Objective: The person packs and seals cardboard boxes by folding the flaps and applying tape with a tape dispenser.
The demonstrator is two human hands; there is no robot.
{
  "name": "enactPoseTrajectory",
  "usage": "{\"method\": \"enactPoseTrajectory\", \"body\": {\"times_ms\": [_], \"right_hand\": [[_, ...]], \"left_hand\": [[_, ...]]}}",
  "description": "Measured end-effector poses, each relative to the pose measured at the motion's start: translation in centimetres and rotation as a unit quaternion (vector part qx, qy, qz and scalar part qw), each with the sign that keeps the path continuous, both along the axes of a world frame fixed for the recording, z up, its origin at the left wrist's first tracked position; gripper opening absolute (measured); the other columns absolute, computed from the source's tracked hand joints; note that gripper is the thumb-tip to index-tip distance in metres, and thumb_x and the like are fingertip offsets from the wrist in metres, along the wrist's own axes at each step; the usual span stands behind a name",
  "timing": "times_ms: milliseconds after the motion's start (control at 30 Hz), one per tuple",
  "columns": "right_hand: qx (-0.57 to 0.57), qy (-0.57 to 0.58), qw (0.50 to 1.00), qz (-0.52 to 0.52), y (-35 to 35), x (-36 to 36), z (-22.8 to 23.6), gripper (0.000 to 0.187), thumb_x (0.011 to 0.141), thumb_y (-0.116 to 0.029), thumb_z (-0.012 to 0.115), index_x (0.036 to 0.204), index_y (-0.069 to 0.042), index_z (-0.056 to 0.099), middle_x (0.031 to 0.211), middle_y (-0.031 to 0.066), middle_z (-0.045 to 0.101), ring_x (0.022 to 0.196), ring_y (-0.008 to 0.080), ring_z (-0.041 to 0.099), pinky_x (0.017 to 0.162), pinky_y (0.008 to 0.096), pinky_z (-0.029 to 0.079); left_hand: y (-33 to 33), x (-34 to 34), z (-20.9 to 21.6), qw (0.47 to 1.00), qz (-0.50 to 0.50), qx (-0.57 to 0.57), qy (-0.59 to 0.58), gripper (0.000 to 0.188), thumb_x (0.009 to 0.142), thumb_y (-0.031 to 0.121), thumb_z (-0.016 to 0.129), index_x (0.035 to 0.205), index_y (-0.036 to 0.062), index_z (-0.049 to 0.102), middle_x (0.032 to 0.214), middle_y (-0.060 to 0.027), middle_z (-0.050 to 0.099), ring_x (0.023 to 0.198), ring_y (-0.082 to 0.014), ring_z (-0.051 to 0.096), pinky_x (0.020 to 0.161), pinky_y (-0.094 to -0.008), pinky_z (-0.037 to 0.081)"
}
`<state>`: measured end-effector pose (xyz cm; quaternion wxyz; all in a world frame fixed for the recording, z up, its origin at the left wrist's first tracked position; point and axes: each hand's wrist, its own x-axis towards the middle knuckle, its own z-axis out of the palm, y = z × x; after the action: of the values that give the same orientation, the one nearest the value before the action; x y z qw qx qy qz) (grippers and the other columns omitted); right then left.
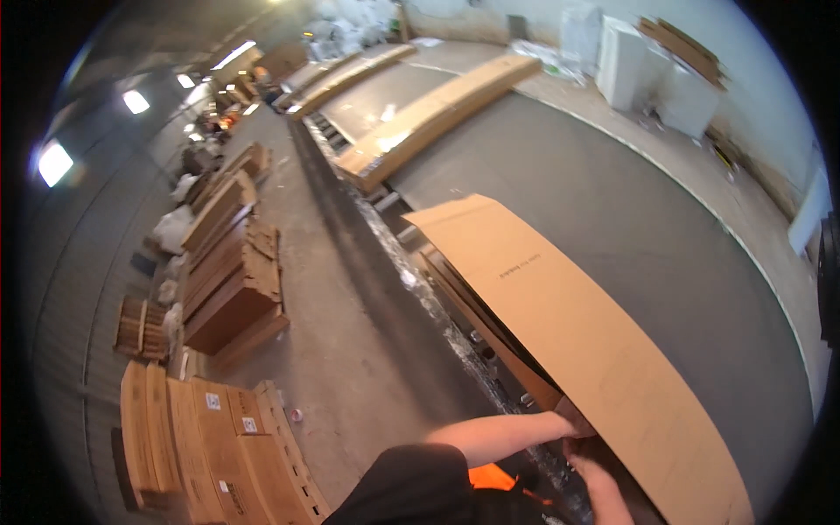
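A long, open cardboard box (560,306) lies lengthwise along the near side of a conveyor, its broad top flap lifted. My left hand (576,419) reaches in at the gap beneath the flap's left edge, with its fingers hidden in there. Just below it, close to the same edge, is my right hand (584,453). Its fingers look curled, though shadow hides what they hold, if anything. Inside the gap the contents are too dark to make out.
A long closed carton (437,114) lies across the conveyor (569,157) farther ahead. Metal rollers and a wrapped rail (411,276) run along its left side. Stacked brown panels (232,289) and cartons (219,437) stand on the left floor. White foam blocks (621,61) lean at the right wall.
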<state>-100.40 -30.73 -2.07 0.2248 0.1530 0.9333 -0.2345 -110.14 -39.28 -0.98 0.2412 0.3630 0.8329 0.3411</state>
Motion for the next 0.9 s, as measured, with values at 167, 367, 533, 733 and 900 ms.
{"method": "enactPoseTrajectory", "body": {"times_ms": [167,367,533,733,900], "right_hand": [[0.055,-0.158,0.985,-0.045,-1.9,-3.4,6.1,0.065,0.084,-0.048,0.062,0.136,-0.009,0.053,0.134,0.0237,0.055,0.125,0.0416,0.052,0.104,0.0507,0.042],[0.108,-0.107,0.988,0.02,-0.4,-0.2,1.0,0.08,0.085,-0.051,0.058,0.146,-0.004,0.038,0.147,0.0246,0.042,0.135,0.0422,0.041,0.11,0.0491,0.036],[0.084,-0.166,0.982,0.044,-2.0,-2.4,2.2,0.078,0.088,-0.05,0.048,0.15,-0.005,0.034,0.154,0.0223,0.034,0.144,0.0379,0.029,0.118,0.0486,0.023],[0.091,0.014,0.99,0.102,-5.5,-6.9,-1.0,0.061,0.085,-0.046,0.058,0.134,-0.008,0.055,0.133,0.0185,0.057,0.123,0.0388,0.052,0.104,0.0504,0.042],[0.014,-0.03,0.999,0.037,-8.7,-11.3,0.1,0.062,0.08,-0.049,0.065,0.126,-0.007,0.058,0.127,0.0187,0.059,0.116,0.0399,0.056,0.097,0.0492,0.047]], "left_hand": [[-6.6,-5.1,3.0,0.98,-0.196,-0.018,-0.017,0.051,0.09,0.046,0.055,0.123,0.0091,0.063,0.123,-0.0169,0.064,0.114,-0.0311,0.062,0.094,-0.046,0.052],[-22.3,-24.0,-0.6,0.959,-0.024,-0.115,0.258,0.052,0.081,0.04,0.063,0.129,0.0203,0.062,0.128,-0.0088,0.062,0.111,-0.0299,0.061,0.086,-0.0457,0.054],[-21.6,-26.4,-1.8,0.957,0.015,-0.121,0.264,0.057,0.089,0.048,0.054,0.139,0.0207,0.053,0.143,-0.0053,0.052,0.126,-0.0262,0.052,0.102,-0.0478,0.044],[-20.7,-27.7,-4.4,0.986,0.053,-0.055,0.151,0.058,0.089,0.048,0.054,0.139,0.0188,0.052,0.143,-0.0066,0.052,0.128,-0.0276,0.05,0.103,-0.051,0.041],[-23.0,-27.8,-4.9,0.993,0.077,-0.022,0.085,0.059,0.089,0.048,0.055,0.139,0.0171,0.051,0.142,-0.0077,0.052,0.129,-0.0287,0.049,0.104,-0.0536,0.039]]}}
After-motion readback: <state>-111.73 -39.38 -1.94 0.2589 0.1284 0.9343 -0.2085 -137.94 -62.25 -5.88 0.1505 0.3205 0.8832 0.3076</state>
